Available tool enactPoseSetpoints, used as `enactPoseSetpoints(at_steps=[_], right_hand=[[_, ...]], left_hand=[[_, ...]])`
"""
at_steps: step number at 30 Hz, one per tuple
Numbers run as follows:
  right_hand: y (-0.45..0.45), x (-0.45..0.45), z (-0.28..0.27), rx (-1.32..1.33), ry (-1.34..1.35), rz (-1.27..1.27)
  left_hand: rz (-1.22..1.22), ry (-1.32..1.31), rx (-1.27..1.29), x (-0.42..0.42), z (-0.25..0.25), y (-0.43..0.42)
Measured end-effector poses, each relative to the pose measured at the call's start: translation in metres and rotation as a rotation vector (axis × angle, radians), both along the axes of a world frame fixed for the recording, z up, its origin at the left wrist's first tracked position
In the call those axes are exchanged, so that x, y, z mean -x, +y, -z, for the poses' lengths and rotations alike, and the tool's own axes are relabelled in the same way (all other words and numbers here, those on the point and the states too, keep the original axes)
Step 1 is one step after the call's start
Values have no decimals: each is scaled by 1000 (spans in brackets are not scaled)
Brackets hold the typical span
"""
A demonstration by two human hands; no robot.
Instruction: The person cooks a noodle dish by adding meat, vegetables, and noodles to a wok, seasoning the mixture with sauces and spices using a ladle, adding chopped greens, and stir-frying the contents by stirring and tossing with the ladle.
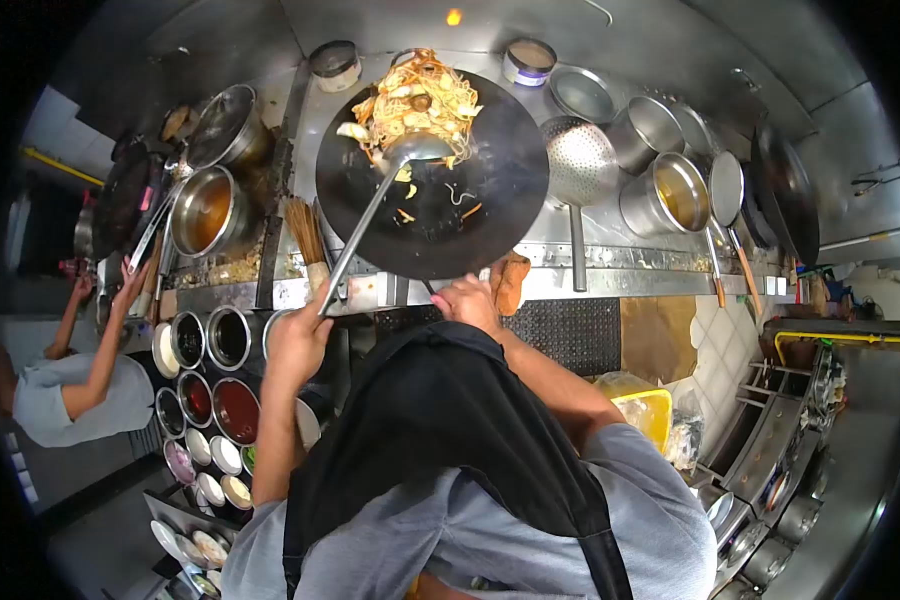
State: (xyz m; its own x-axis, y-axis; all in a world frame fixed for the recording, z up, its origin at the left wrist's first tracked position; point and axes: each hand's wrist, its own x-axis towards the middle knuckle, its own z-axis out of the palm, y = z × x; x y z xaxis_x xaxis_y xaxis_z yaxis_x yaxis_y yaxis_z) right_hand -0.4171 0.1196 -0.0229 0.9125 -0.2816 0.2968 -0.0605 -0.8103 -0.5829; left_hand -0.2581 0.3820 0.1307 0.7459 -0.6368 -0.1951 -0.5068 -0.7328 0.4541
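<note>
Fingers, left hand [300, 342]: wrapped snug round the tail end of the ladle [366, 228], just off the front edge of the bench [602, 256].
Fingers, right hand [470, 302]: curled in at the near rim of the wok [510, 150]. Tbh can't tell if they've got the wok itself, the cloth [511, 285] beside them, or both.
Ladle's long axis: slantwise, from the left fingers away and to the right over the wok's left side. Bowl end is right up at the near side of the noodles [420, 95], looks like touching.
Noodles: heaped toward the wok's far rim, a bit left of its middle. Some poke past that rim, and I can't tell if they're resting or in the air.
Wok: near rim close to the bench's front edge, few stray scraps in that half.
Who's nearer: right hand is the one at the rim. Noodles lie across the wok from both hands, so the left reaches them through the ladle only.
Strainer [579, 165]: just beside the wok's right rim, handle toward the bench's front edge, neither hand on it.
</note>
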Motion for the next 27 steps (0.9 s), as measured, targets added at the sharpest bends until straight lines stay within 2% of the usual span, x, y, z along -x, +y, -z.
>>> enactPoseSetpoints(at_steps=[3, 7, 10, 13, 15, 16, 19, 21, 23, 27], right_hand=[[-22, -48, -51, 130, -1, 80], [-63, -108, -40, 30, 3, 85], [-70, -126, -25, 31, 23, 90], [-70, -138, -15, 25, 32, 116], [-72, -142, -8, 3, 22, 133], [-74, -145, -5, 10, 40, 129], [-80, -152, 1, 11, 77, 119], [-80, -156, 7, -19, 70, 124], [-82, -160, 10, -36, 119, 107], [-84, -154, 4, -68, 110, 87]], left_hand=[[-50, 172, -31, -11, -52, 20], [76, 168, -212, -32, -103, 20], [160, -22, -114, -51, -46, 15], [18, 60, 24, -55, 8, -7], [-166, 282, 154, -56, 36, -19], [-276, 404, 206, -47, 27, -35], [-274, 235, 393, -47, 83, -69], [-381, 298, 330, -32, 67, -102], [-362, 373, 409, -44, 99, -103], [-322, 392, 480, -74, 112, -101]])
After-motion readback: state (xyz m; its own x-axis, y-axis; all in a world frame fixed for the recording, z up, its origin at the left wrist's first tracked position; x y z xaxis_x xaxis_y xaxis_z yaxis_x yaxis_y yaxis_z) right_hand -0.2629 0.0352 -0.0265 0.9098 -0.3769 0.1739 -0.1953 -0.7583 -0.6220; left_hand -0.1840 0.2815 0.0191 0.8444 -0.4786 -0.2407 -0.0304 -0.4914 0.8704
